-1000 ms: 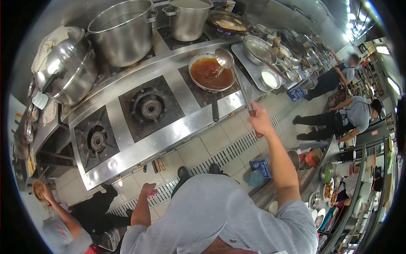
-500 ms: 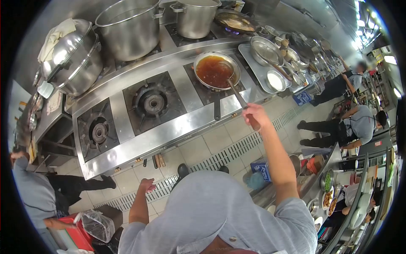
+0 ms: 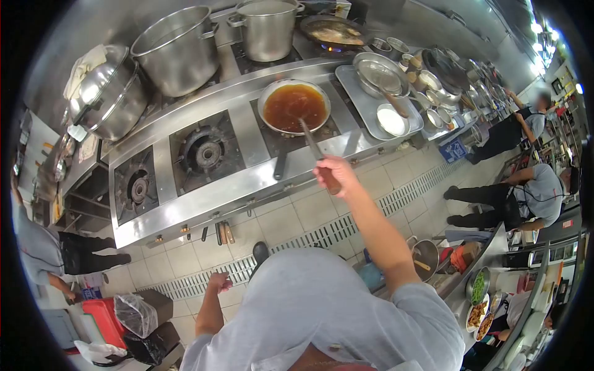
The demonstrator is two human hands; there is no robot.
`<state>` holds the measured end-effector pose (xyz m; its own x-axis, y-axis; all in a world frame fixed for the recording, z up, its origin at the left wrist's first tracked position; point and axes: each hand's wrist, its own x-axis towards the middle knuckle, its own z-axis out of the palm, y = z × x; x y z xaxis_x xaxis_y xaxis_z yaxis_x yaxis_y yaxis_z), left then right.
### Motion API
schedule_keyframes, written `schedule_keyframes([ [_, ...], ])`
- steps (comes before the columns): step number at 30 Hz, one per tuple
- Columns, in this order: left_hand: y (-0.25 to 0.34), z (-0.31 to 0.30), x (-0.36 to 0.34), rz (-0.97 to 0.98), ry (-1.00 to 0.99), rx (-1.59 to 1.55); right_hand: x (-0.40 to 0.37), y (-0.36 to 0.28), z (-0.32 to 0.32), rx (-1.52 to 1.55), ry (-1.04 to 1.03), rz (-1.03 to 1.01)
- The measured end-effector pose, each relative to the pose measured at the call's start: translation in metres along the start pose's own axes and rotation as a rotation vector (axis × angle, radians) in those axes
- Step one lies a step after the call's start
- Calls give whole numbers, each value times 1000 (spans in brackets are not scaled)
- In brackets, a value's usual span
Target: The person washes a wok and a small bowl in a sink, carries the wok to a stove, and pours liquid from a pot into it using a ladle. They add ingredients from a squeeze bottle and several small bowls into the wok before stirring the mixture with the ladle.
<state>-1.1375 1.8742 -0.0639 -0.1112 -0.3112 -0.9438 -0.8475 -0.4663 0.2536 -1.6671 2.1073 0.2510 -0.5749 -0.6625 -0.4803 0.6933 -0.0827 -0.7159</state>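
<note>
My right hand (image 3: 336,173) is closed around the brown handle of a ladle (image 3: 311,140). The ladle slants down into a pan (image 3: 263,125) of reddish-brown sauce (image 3: 297,102); its bowl is sunk and hidden in the liquid. The pan rests on a front burner of the steel stove, its black handle pointing toward me. At my left side, away from the stove, my left hand (image 3: 219,282) hangs low over the floor with loose, slightly parted fingers and nothing in it.
Two front burners (image 3: 207,154) lie left of the pan. Large pots (image 3: 176,59) and a fish pan (image 3: 334,32) over a flame stand behind. A metal tray (image 3: 365,114) with bowls sits right. Co-workers (image 3: 526,191) stand right and left; a counter with food bowls (image 3: 477,285) is behind me.
The ladle has swung left across the pan, and its bowl has sunk from sight into the sauce. My right hand moved left with it. The view has shifted slightly.
</note>
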Motion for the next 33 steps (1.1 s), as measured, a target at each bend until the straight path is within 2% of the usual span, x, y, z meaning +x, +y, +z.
schedule_keyframes([
  [3, 6, 43, -29, 33, -45, -17, 4, -2, -7, 9, -122, 58],
  [9, 1, 110, -36, 9, -53, -61, 8, 1, -24, 92, -291, 119],
  [16, 22, 141, -34, 13, -132, -37, 11, -7, -45, 121, -451, 158],
  [20, 48, 142, -23, 23, -116, -2, 6, -11, -61, 56, -420, 211],
  [21, 52, 142, -25, 116, -116, -14, 5, -13, -72, 12, -406, 222],
  [22, 60, 145, -29, 105, -90, -40, 4, -16, -85, -27, -394, 230],
  [24, 74, 149, -42, 99, -43, -93, 4, -34, -121, -22, -194, 146],
  [26, 86, 162, -52, 102, -16, -148, 11, -65, -162, 103, -29, 19],
  [28, 83, 177, -52, 94, -11, -206, 19, -110, -194, 264, 21, -63],
  [31, 84, 214, -54, 67, -3, -278, 34, -178, -205, 363, 35, -78],
  [33, 69, 243, -64, 30, -1, -345, 50, -205, -213, 387, -52, -52],
])
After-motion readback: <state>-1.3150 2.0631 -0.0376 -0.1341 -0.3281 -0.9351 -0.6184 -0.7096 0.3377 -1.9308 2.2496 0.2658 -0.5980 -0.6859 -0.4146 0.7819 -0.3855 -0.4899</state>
